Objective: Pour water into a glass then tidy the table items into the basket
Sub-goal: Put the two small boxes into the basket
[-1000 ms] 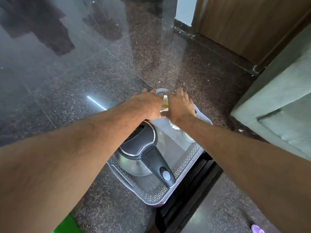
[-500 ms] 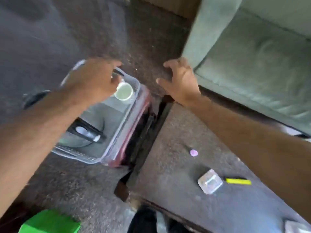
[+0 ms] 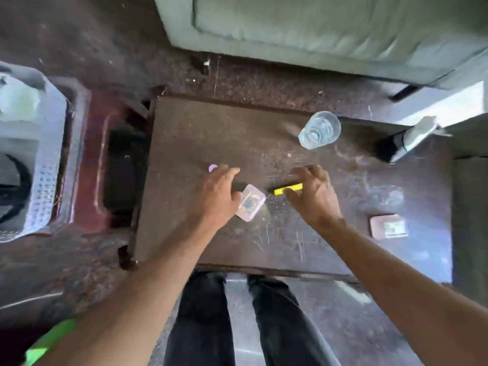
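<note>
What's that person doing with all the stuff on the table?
A person stands over a dark table, tidying up. Their left grip reaches down beside a small clear box, and their right grip spreads over a yellow marker. Neither thing is lifted yet. A glass with water in it stands farther back on the table. The basket waits off to the left.

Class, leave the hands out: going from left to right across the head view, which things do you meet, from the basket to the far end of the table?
basket → small purple piece → clear plastic box → yellow marker → glass → brown tin
</note>
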